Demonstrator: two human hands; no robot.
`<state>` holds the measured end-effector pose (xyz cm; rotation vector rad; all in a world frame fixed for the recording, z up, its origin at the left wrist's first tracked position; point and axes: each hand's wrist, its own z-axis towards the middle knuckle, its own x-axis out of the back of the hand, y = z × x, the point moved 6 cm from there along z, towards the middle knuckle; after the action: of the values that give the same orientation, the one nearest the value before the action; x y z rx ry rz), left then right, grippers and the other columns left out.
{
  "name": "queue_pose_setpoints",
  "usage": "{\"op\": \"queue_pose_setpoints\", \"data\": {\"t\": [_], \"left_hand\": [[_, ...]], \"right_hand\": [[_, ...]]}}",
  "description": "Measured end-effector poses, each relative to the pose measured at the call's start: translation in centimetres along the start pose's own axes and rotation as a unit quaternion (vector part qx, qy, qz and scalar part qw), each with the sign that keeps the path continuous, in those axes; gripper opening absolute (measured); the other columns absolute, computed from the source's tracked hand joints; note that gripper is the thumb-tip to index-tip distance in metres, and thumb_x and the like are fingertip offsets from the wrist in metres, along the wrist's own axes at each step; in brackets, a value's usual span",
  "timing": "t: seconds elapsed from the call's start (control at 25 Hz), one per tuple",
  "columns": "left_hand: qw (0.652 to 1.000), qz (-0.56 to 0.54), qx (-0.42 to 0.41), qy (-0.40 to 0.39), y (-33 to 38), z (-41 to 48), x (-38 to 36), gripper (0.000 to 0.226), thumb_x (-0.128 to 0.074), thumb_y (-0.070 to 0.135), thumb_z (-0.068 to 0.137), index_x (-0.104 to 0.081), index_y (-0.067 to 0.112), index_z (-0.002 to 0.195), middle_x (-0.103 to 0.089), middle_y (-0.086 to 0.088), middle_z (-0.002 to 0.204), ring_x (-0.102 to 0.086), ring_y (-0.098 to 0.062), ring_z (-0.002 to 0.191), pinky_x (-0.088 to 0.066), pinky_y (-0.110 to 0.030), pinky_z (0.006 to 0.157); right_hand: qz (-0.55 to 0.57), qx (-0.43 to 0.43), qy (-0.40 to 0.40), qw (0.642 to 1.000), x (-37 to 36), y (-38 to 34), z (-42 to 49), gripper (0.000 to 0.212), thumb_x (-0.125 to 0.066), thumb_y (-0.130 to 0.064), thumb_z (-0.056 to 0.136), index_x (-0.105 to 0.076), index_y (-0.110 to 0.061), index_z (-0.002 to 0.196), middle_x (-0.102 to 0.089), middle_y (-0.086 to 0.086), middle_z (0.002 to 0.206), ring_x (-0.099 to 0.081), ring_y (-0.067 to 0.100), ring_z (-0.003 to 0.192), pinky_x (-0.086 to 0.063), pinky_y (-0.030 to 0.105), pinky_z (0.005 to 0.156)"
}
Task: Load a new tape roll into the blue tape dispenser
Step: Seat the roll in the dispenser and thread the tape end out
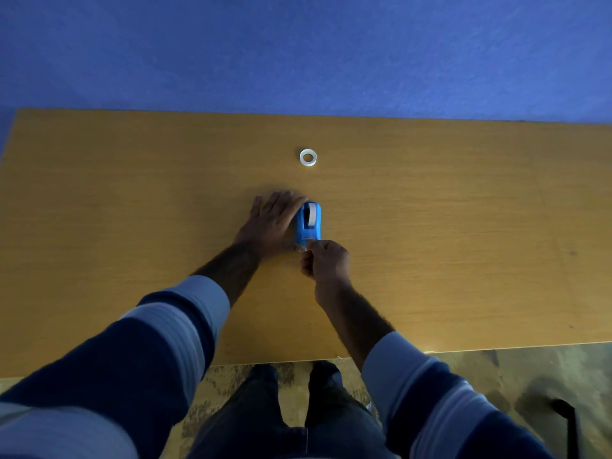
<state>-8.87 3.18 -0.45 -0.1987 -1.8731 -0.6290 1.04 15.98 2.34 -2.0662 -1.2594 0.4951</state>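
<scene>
The blue tape dispenser (308,223) stands on the wooden table (447,243) near its middle, with a pale tape roll (310,215) seated in its top. My left hand (270,225) lies flat against the dispenser's left side, fingers spread and holding it. My right hand (326,261) is at the dispenser's near end by the cutter, fingers pinched together on what looks like the tape end; the strip itself is too small to make out. A white ring (308,157), a tape roll or a bare core, lies flat farther back on the table.
A blue wall (298,51) rises behind the table's far edge. The table's near edge runs just above my legs and the mottled floor (496,376). A dark object (566,412) stands on the floor at lower right.
</scene>
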Motion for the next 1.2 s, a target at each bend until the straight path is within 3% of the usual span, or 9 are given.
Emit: {"op": "queue_pose_setpoints", "data": {"t": [0.12, 0.64, 0.96, 1.2], "left_hand": [[1.0, 0.002, 0.005, 0.001, 0.1, 0.0, 0.0, 0.113, -0.073, 0.06, 0.08, 0.002, 0.035, 0.161, -0.007, -0.008, 0.173, -0.002, -0.031, 0.159, -0.001, -0.059, 0.124], [1.0, -0.012, -0.002, 0.013, 0.1, -0.2, 0.2, 0.111, -0.074, 0.056, 0.081, -0.001, 0.033, 0.161, -0.011, -0.008, 0.172, -0.004, -0.03, 0.159, 0.001, -0.058, 0.124], [1.0, -0.009, 0.002, 0.01, 0.2, -0.1, 0.1, 0.111, -0.073, 0.06, 0.081, 0.0, 0.034, 0.161, -0.012, -0.008, 0.172, -0.005, -0.031, 0.159, 0.0, -0.057, 0.124], [1.0, 0.004, 0.007, 0.0, 0.3, -0.1, 0.2, 0.11, -0.071, 0.059, 0.084, 0.003, 0.032, 0.162, -0.01, -0.009, 0.172, -0.003, -0.031, 0.159, -0.001, -0.059, 0.125]], "right_hand": [[-0.009, 0.025, -0.005, 1.0, -0.3, -0.3, -0.2, 0.012, -0.058, -0.011, 0.098, -0.064, -0.005, 0.09, -0.063, 0.012, 0.075, -0.057, 0.018, 0.062, -0.049, 0.031, 0.053], [0.04, -0.041, -0.007, 0.998, -0.4, 0.6, 0.2, 0.017, -0.06, -0.013, 0.097, -0.068, 0.001, 0.104, -0.065, 0.011, 0.079, -0.058, 0.014, 0.061, -0.049, 0.027, 0.052], [0.014, 0.001, -0.015, 1.0, -0.2, 0.9, 0.7, 0.02, -0.059, -0.011, 0.098, -0.066, 0.007, 0.104, -0.063, 0.013, 0.08, -0.058, 0.017, 0.065, -0.05, 0.029, 0.055], [-0.014, 0.045, -0.009, 0.999, -0.2, 1.2, 1.2, 0.018, -0.06, -0.013, 0.097, -0.067, 0.003, 0.099, -0.064, 0.007, 0.071, -0.057, 0.011, 0.056, -0.049, 0.027, 0.05]]}}
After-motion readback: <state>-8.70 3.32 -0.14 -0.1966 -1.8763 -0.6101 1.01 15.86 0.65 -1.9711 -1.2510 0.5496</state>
